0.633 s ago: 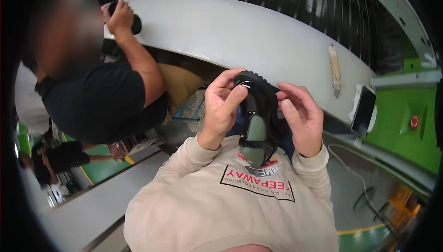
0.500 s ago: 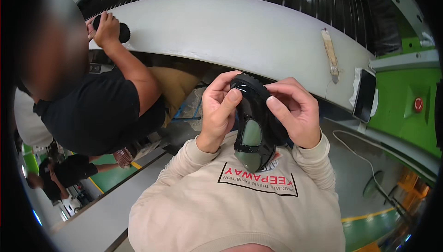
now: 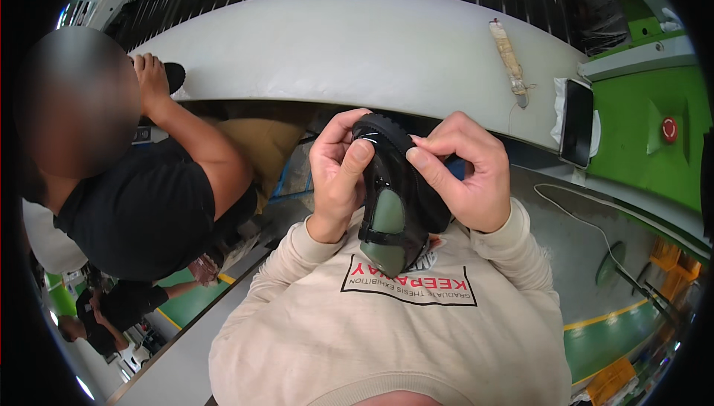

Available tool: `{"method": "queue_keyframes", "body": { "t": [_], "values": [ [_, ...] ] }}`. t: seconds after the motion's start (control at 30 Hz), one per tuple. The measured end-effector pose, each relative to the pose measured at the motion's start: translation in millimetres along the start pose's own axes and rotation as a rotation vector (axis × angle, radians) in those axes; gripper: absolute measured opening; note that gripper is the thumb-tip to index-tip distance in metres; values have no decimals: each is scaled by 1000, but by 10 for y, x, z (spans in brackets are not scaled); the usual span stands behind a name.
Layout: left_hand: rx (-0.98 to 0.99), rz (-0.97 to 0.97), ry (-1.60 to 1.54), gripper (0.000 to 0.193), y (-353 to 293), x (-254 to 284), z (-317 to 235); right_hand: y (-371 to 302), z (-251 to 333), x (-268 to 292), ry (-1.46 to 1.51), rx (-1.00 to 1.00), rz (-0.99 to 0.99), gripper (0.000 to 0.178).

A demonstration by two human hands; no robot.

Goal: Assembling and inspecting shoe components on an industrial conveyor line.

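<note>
A glossy black shoe (image 3: 402, 183) with a ridged sole is held up in front of my chest, sole edge uppermost. Grey-green areas show within its opening, crossed by a black strap (image 3: 383, 238). My left hand (image 3: 338, 179) grips the upper end, thumb on the shiny upper and fingers behind the sole. At the opposite side of the sole edge, my right hand (image 3: 474, 175) is closed in a pinch, thumb and forefinger close together. Whatever lies between those fingertips is too small to make out.
A pale worktable (image 3: 335, 42) stretches ahead, carrying a wrapped-handle tool (image 3: 509, 60). To the right are a phone (image 3: 576, 123) and a green machine panel with a red button (image 3: 669, 130). A co-worker (image 3: 149, 190) at left handles another black-soled item (image 3: 175, 76).
My right hand has drawn slightly off the shoe's side into a pinch at the sole edge. My left hand keeps its grip. The whole view has shifted a little.
</note>
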State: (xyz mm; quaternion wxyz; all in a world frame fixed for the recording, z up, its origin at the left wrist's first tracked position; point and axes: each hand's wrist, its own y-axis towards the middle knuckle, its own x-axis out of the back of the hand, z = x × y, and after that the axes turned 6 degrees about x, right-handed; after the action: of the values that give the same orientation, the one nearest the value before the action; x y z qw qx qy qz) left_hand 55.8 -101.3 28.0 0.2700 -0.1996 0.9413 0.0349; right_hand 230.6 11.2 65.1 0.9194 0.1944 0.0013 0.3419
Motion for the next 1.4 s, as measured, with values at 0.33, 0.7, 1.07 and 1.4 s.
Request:
{"method": "queue_keyframes", "body": {
  "t": [0.33, 0.7, 1.07, 1.4],
  "values": [
    [44, -244, -189, 29, 619, -245, -16, -198, -48, 344, -173, 262, 109, 103],
    [-246, 170, 407, 90, 776, -256, -50, 789, 255, 954, -469, 303, 151, 59],
    [-542, 313, 970, 68, 980, -679, -413, 833, -156, 1029, -64, 32, 207, 111],
    [-607, 408, 1219, 64, 1150, -831, -493, 806, -229, 619, 451, 73, -50, 108]
  ]
}}
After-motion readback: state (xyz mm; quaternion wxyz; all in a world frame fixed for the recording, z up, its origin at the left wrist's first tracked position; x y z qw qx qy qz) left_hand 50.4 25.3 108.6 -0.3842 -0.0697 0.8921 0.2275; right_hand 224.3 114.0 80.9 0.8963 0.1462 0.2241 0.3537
